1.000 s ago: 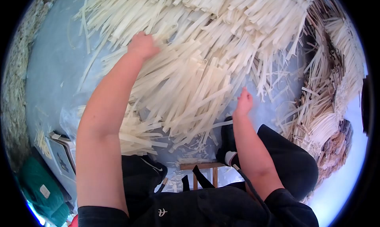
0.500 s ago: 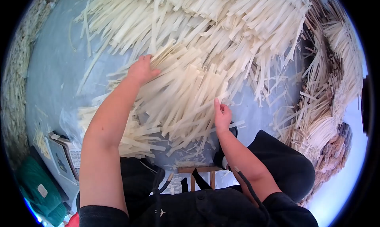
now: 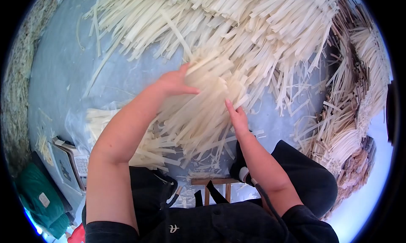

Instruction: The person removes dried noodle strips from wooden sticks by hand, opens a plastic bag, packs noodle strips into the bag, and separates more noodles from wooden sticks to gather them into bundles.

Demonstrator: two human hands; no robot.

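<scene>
A loose bundle of long, flat, pale strips (image 3: pixel 192 109), thin like wood shavings or peeled cane, lies between my two hands in front of me. My left hand (image 3: pixel 175 82) is on its upper left side, thumb stretched across the top and the other fingers partly hidden among the strips. Against the right edge is my right hand (image 3: pixel 237 117), its fingertips touching the strips and its fingers partly curled. The bundle's upper end is blurred by motion. One longer strip (image 3: pixel 175 29) sticks out above it, slanting over the large pile (image 3: pixel 262 35).
More strips (image 3: pixel 148 152) lie below the bundle, near my knee. A heap of strips and brown stalks (image 3: pixel 347 95) runs along the right. At left are a box-like item (image 3: pixel 69 162) and green cloth (image 3: pixel 40 200). A wooden stool (image 3: pixel 215 181) is between my legs.
My left hand has moved right, pushing the bundle's left side inward, so it is narrower and bare floor shows at its upper left. My right hand has shifted only slightly.
</scene>
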